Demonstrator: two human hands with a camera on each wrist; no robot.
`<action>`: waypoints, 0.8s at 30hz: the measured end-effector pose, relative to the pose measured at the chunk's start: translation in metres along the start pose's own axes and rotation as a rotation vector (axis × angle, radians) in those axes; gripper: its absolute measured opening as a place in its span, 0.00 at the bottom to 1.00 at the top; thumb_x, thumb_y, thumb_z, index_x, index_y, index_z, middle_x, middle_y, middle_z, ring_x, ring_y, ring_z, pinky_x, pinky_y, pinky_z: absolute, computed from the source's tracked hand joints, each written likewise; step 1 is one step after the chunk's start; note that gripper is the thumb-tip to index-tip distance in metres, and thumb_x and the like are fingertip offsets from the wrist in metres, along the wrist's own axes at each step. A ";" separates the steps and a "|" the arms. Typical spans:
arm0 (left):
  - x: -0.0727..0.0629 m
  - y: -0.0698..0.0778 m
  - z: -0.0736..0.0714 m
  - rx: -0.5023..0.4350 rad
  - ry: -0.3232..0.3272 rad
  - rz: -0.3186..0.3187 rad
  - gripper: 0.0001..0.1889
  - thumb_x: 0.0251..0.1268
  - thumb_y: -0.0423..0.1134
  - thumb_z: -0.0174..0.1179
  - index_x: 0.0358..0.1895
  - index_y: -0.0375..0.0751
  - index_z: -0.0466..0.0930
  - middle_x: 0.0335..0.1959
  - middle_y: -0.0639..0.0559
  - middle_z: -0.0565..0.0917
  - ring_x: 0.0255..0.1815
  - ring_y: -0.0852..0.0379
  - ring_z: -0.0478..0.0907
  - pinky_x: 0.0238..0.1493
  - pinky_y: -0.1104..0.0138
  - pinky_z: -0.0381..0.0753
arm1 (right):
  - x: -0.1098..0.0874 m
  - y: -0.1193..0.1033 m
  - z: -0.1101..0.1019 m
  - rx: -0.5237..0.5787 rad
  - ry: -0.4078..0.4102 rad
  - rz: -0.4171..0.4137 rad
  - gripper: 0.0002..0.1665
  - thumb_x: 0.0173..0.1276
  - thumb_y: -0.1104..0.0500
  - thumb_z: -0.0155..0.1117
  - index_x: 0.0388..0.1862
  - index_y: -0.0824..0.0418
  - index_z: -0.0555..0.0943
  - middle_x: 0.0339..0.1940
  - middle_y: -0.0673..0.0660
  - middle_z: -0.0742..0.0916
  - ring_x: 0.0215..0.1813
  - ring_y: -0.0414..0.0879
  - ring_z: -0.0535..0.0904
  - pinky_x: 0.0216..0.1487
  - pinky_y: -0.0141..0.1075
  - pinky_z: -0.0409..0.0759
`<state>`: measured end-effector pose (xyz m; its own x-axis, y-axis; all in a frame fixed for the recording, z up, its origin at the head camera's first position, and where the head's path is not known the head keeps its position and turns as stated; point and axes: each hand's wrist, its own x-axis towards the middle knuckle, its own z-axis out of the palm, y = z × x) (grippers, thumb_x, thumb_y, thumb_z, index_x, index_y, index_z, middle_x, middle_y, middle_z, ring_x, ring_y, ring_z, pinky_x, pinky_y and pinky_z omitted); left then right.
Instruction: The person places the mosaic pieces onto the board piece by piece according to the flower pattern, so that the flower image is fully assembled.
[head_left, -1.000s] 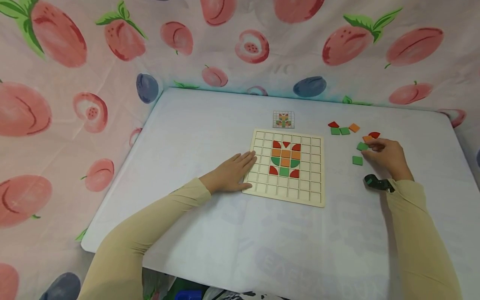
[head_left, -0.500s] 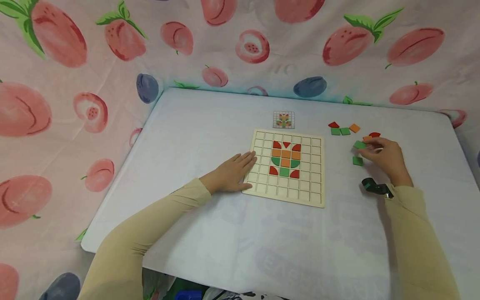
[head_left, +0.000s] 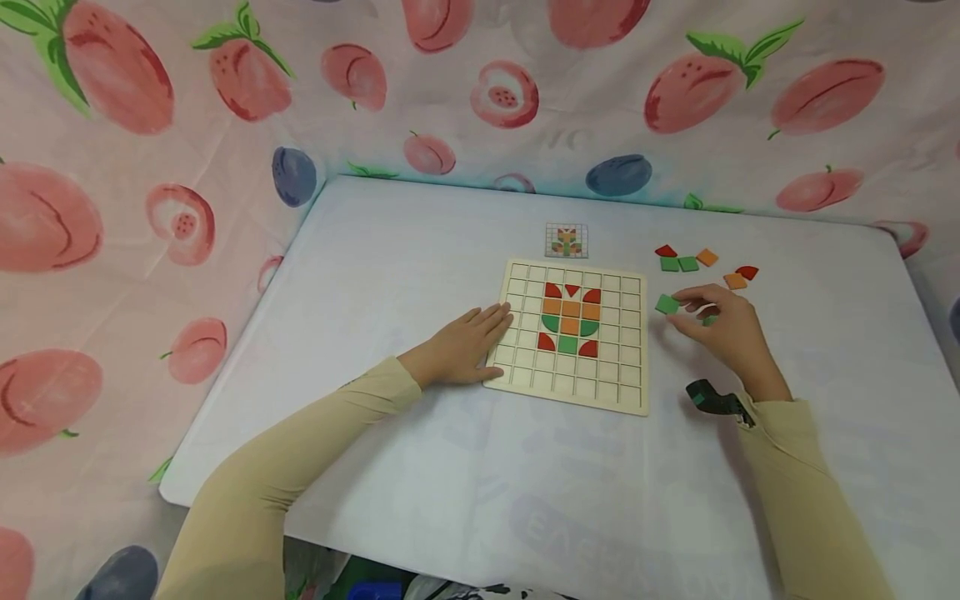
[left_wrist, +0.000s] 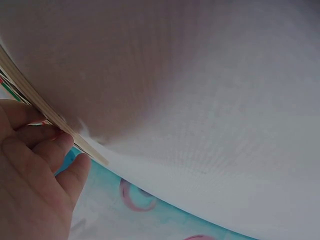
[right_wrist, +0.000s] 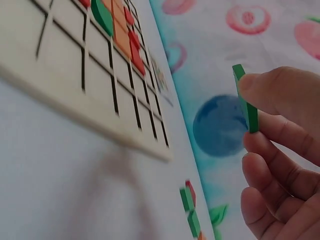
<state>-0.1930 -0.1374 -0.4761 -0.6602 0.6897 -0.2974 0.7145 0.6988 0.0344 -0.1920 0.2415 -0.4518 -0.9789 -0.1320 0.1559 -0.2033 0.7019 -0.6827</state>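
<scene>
A green square tile [head_left: 667, 304] is pinched between thumb and fingers of my right hand [head_left: 723, 329], lifted off the table just right of the board. The right wrist view shows this tile [right_wrist: 246, 100] nearly edge-on. My left hand [head_left: 461, 343] lies with straight fingers on the left edge of the wooden grid board [head_left: 626, 383]; its fingertips meet the board's edge [left_wrist: 75, 135] in the left wrist view. Red, orange and green pieces fill several cells in the board's middle, a green square tile [head_left: 567, 344] lowest among them. Another green tile [head_left: 709, 320] is partly hidden beneath my right hand.
A small pattern card [head_left: 566, 240] lies behind the board. Back right on the white table [head_left: 420, 467] are loose pieces: green tiles [head_left: 678, 264], orange tiles [head_left: 707, 257] and red pieces [head_left: 665, 250]. A fruit-printed cloth [head_left: 450, 92] hangs behind the table.
My right hand has picked the green tile up from among the loose pieces and carried it left toward the board. The left hand has stayed on the board's edge.
</scene>
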 end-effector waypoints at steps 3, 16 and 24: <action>0.000 0.000 0.000 -0.005 -0.001 0.001 0.45 0.67 0.64 0.43 0.75 0.35 0.39 0.77 0.42 0.41 0.78 0.49 0.40 0.77 0.56 0.47 | -0.004 -0.010 0.009 0.025 -0.011 -0.032 0.19 0.57 0.63 0.69 0.48 0.66 0.80 0.39 0.63 0.83 0.39 0.33 0.71 0.40 0.21 0.69; 0.000 0.000 -0.001 -0.004 -0.001 0.003 0.45 0.68 0.64 0.42 0.75 0.35 0.39 0.77 0.42 0.41 0.78 0.48 0.39 0.77 0.56 0.46 | -0.008 -0.036 0.058 0.026 -0.195 -0.077 0.16 0.55 0.64 0.71 0.44 0.65 0.82 0.38 0.60 0.84 0.39 0.49 0.74 0.41 0.36 0.75; -0.001 0.001 -0.003 -0.009 -0.003 0.002 0.45 0.67 0.63 0.43 0.75 0.35 0.40 0.77 0.41 0.42 0.78 0.48 0.40 0.77 0.56 0.46 | -0.011 -0.045 0.079 0.019 -0.323 -0.131 0.17 0.53 0.60 0.73 0.43 0.62 0.83 0.38 0.56 0.84 0.40 0.46 0.76 0.42 0.38 0.75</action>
<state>-0.1923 -0.1370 -0.4729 -0.6582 0.6905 -0.3001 0.7135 0.6992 0.0440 -0.1741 0.1562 -0.4790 -0.8993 -0.4371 0.0115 -0.3253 0.6512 -0.6857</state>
